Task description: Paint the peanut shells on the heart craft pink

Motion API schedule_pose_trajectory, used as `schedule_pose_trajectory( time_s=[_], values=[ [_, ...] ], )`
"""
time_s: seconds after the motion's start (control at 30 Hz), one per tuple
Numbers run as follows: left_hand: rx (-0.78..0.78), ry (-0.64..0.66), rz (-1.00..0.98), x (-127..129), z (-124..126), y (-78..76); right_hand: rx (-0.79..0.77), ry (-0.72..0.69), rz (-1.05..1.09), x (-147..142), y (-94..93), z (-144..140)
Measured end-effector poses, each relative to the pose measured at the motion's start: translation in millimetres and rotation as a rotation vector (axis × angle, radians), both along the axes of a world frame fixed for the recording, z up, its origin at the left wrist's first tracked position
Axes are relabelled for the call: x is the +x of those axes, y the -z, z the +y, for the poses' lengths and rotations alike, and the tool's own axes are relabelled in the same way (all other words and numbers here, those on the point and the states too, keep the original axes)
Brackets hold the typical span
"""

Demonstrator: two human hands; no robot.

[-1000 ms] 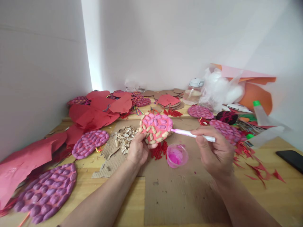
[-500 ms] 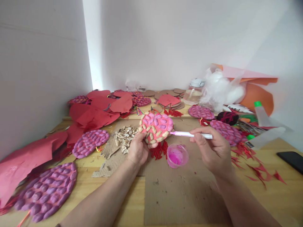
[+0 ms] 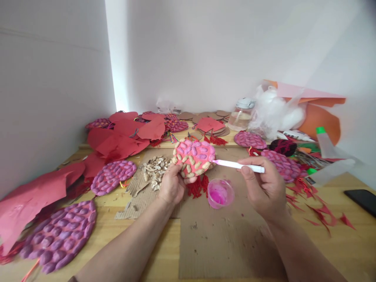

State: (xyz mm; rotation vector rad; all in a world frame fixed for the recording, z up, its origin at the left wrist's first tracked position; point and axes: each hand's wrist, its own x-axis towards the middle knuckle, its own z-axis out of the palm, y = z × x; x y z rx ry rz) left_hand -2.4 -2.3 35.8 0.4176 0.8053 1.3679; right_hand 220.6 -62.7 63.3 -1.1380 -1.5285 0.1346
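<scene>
My left hand [image 3: 171, 186] holds up a pink disc covered in peanut shells [image 3: 194, 157], part of them painted pink, with red tassels hanging below it. My right hand [image 3: 263, 187] grips a white brush [image 3: 239, 165] whose pink tip touches the disc's right edge. A small clear cup of pink paint [image 3: 220, 193] stands on the brown cardboard sheet [image 3: 223, 239] just below the disc, between my two hands.
A pile of loose peanut shells [image 3: 155, 167] lies left of the disc. Finished purple shell discs [image 3: 113, 176] [image 3: 58, 235] and red paper cutouts [image 3: 120, 137] cover the left side. A water bottle [image 3: 241, 115], white plastic bag [image 3: 276, 111], glue bottle [image 3: 324, 141] and phone [image 3: 362, 199] sit at the right.
The brush tip dipped slightly lower along the disc's right edge half a second ago, then rose back; my right hand shifted a little left. The disc stays held in place.
</scene>
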Motion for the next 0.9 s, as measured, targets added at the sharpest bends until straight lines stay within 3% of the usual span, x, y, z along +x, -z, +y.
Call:
schedule_pose_trajectory(
  time_s=[0.2,0.37,0.53,0.9],
  values=[
    [-0.002,-0.018,0.012,0.3,1.1,0.5,0.03,0.064,-0.018,-0.6,2.5,-2.5],
    [0.008,-0.021,0.004,-0.6,1.0,2.5,-0.028,-0.005,-0.011,0.9,3.4,-2.8],
    [0.009,-0.008,0.004,-0.5,1.3,3.7,0.017,0.047,0.001,1.9,2.9,-1.4],
    [0.01,-0.017,0.017,-0.5,1.7,3.4,0.031,0.018,0.013,2.9,1.3,-2.3]
  ],
)
